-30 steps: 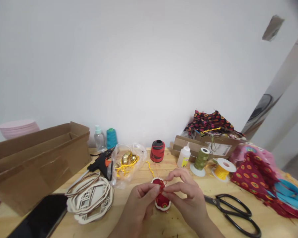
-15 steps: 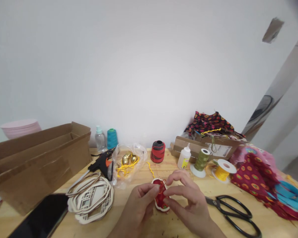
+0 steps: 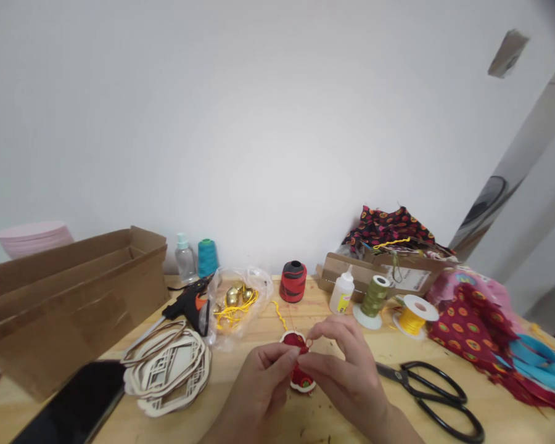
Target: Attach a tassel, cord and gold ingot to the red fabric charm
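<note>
My left hand [image 3: 256, 390] and my right hand [image 3: 346, 376] meet over the wooden table [image 3: 398, 357] at the bottom centre. Both pinch a small red ornament with a white rim [image 3: 300, 361]. The left thumb and forefinger close on its upper left side. The right fingertips pinch a small loop at its top. A yellow cord [image 3: 280, 314] trails from the ornament toward the back. The ornament's lower part shows between the two hands.
Black scissors [image 3: 432, 394] lie right of my hands. Behind are a red-black thread spool [image 3: 293, 282], glue bottle [image 3: 341, 292], green spool [image 3: 374, 297] and yellow spool [image 3: 414, 316]. Left are wooden cutouts [image 3: 169, 370], a glue gun [image 3: 187, 303], a bag of bells [image 3: 235, 302], a cardboard box [image 3: 65, 296] and a phone [image 3: 69, 410].
Both hands keep their pinch on the red ornament. The fingers have shifted slightly and the ornament has turned a little between them. The view has tilted slightly.
</note>
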`<state>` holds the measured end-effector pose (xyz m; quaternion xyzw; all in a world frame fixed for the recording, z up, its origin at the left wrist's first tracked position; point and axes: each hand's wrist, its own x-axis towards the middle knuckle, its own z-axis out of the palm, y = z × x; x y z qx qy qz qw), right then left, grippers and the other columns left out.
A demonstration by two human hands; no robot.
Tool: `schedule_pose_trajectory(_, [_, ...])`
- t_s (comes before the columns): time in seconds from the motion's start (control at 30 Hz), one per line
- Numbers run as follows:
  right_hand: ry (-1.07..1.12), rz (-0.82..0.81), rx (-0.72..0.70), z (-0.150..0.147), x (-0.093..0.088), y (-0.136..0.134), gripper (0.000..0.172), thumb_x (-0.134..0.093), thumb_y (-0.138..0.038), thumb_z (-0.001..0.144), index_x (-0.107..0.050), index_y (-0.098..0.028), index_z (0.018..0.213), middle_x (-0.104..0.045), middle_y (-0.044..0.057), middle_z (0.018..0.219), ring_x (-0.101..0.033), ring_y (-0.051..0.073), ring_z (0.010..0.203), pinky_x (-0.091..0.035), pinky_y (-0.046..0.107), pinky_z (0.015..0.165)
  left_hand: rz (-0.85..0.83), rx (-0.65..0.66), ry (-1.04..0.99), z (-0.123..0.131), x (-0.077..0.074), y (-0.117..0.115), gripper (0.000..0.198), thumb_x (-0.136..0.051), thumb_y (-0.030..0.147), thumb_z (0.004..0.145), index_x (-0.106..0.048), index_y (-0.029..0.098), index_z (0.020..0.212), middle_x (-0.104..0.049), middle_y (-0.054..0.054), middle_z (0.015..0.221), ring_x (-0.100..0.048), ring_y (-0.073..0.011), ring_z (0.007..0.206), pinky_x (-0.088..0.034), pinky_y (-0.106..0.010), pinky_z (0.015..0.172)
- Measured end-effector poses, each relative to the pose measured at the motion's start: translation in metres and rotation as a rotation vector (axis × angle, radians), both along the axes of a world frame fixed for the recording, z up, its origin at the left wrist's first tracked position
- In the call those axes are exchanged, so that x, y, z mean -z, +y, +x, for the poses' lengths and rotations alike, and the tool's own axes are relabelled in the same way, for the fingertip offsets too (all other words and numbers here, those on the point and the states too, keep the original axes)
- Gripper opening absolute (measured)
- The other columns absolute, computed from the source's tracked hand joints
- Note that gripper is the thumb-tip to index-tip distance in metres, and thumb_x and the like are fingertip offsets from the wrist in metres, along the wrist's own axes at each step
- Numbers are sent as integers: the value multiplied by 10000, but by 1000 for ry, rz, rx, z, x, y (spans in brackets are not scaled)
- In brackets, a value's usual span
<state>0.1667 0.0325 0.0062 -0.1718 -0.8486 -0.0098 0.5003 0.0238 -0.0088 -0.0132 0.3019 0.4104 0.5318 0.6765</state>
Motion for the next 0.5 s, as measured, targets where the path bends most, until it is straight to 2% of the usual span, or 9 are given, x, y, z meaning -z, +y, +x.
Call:
schedule_pose_trajectory(0.13, [-32,5,22,0,1,0,163,-555,-141,739,-615,-248,846,-563,30,852,-498,163,810,-414,318,700,-2,-8,7,0,-2,1,271,-673,383,578,-570,134,549,-252,124,319,-116,-7,304,-42,-186,338])
schedule_pose_trajectory(0.37, [-14,-21,2,0,-1,-2,133,-548,-111,726,-608,-220,773,-563,29,807,-496,164,793,-422,320,694,-13,15,29,0,-3,-1,281,-660,399,588,-572,133,563,-230,130,319,-112,-10,306,-40,-190,339])
schedule_pose_trajectory(0.5, [22,-41,15,-1,1,-1,175,-572,-63,684,-599,-211,774,-548,36,822,-495,169,799,-421,331,697,7,19,21,-1,-2,0,282,-650,399,603,-565,135,555,-225,131,317,-108,-11,306,-46,-189,337])
